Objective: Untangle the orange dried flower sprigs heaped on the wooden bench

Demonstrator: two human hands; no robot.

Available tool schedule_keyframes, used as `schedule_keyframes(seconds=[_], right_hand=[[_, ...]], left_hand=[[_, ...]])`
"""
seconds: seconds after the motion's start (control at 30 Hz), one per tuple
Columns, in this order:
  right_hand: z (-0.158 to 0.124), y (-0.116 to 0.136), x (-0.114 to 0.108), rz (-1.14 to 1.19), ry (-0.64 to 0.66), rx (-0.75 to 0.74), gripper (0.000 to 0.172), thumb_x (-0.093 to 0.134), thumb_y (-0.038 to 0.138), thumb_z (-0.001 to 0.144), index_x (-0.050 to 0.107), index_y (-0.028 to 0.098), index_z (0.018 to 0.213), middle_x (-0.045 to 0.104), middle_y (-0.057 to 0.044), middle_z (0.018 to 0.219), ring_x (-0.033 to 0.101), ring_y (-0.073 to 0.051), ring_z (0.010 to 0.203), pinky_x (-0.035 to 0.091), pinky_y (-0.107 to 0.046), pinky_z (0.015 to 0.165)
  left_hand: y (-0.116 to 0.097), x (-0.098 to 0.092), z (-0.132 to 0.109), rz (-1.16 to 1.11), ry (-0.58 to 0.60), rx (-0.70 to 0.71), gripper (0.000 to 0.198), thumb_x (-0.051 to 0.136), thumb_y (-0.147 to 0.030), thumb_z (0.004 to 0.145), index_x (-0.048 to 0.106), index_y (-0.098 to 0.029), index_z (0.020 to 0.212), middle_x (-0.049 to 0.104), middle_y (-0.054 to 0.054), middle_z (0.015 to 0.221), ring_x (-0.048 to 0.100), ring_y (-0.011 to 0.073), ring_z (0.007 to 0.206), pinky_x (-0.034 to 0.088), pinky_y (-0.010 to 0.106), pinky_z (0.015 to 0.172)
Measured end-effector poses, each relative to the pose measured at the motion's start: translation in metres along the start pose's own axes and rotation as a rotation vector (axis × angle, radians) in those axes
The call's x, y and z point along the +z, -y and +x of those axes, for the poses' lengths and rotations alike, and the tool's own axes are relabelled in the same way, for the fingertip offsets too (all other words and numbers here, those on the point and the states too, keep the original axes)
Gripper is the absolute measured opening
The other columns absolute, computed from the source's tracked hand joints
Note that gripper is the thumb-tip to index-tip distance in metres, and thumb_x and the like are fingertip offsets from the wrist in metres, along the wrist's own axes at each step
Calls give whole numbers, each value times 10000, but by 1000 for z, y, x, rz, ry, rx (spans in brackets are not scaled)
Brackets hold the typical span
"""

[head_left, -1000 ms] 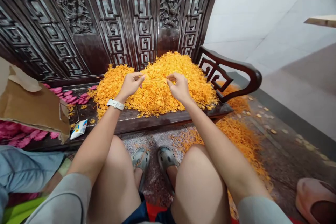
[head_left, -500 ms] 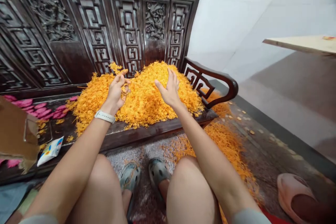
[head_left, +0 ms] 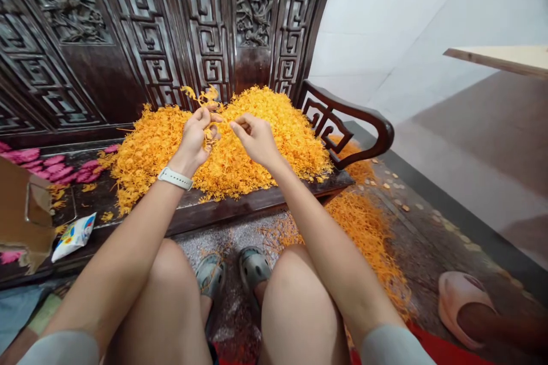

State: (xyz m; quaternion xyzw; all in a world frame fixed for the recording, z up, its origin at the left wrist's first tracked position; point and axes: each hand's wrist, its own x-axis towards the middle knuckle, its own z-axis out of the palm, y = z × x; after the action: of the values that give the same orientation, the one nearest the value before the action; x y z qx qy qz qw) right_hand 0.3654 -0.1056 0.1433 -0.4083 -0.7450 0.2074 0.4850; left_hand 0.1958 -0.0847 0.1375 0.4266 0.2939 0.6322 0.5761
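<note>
A big heap of orange paper-like flower pieces [head_left: 265, 137] lies on the seat of a dark carved wooden bench [head_left: 240, 205]. My left hand [head_left: 194, 137], with a white watch on its wrist, is closed on a small bunch of the orange pieces [head_left: 204, 97] that sticks up above its fingers. My right hand [head_left: 254, 137] hovers just to the right of it over the heap, fingers curled and pinched together near the left hand's bunch. What the right fingers hold, if anything, is too small to make out.
Pink flower pieces [head_left: 47, 165] lie at the bench's left, beside a cardboard piece [head_left: 21, 217] and a small white packet [head_left: 73, 236]. More orange pieces [head_left: 363, 234] are spilled on the floor past the armrest [head_left: 355, 120]. A pink slipper [head_left: 466, 308] lies at right.
My right hand was open over the heap; it has drawn left and curled its fingers next to my left hand. My left hand has lifted its bunch slightly.
</note>
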Motion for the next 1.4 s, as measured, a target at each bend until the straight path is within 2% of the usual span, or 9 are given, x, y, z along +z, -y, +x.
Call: schedule_keyframes(seconds=[0.3,0.47,0.57,0.67,0.83,0.97,1.13,1.27,1.4], right_hand=[[-3,6,-7,-66,-32,-53,416,541,565,1024,572,230,779,572,-1,690,498,-157,659,395,-344,692],[-3,9,-22,-73,-182,-34,468,506,632,1023,560,232,787,609,-23,754,535,-170,717,420,-348,714],[-4,15,-27,-122,-129,-90,480,498,644,1027,612,226,821,659,-38,820,573,-183,786,442,-359,774],[-6,25,-25,-49,-89,-132,489,533,669,1007,649,220,849,662,-27,802,555,-170,744,436,-354,745],[-7,42,-18,23,-66,-99,505,589,703,963,627,224,810,628,-17,767,540,-162,733,444,-345,718],[-2,38,-28,26,-304,-86,431,550,653,1000,627,238,914,657,-49,940,598,-193,917,477,-367,836],[4,1,-44,241,-575,260,463,455,695,1004,553,246,951,650,-87,970,631,-221,940,517,-373,784],[-6,-12,-28,337,-166,488,613,467,821,937,601,223,951,691,-122,969,653,-229,832,530,-390,700],[-19,1,-2,215,178,317,635,567,840,885,613,233,1065,689,-86,952,633,-208,807,511,-364,691]], left_hand=[[-6,-11,-3,300,-72,10,285,699,-456,946,631,-205,830,640,33,780,494,106,568,401,238,510],[-19,-8,-20,897,-307,547,326,815,-454,816,601,-221,897,638,97,1047,591,265,1040,491,423,962],[-30,2,-33,1073,-66,754,332,785,-404,839,667,-241,1103,654,131,1303,519,349,1308,356,501,1144],[-28,8,-37,1113,184,695,283,731,-423,893,722,-264,1126,731,119,1219,553,363,1264,358,495,1107],[-7,6,-29,1052,245,548,310,645,-408,979,677,-228,729,688,64,724,595,234,751,430,382,823],[3,4,-21,740,103,357,410,646,-510,980,624,-216,694,580,26,601,514,156,549,377,300,572],[12,-1,-11,305,-101,92,369,658,-521,964,599,-228,746,493,-15,588,440,111,442,369,289,476],[9,1,-6,50,-179,-110,359,612,-499,1007,586,-216,788,462,-41,548,387,77,409,394,257,477],[5,8,-2,-125,-317,-216,332,517,-393,1068,542,-202,798,432,-59,529,321,56,379,323,221,435]])
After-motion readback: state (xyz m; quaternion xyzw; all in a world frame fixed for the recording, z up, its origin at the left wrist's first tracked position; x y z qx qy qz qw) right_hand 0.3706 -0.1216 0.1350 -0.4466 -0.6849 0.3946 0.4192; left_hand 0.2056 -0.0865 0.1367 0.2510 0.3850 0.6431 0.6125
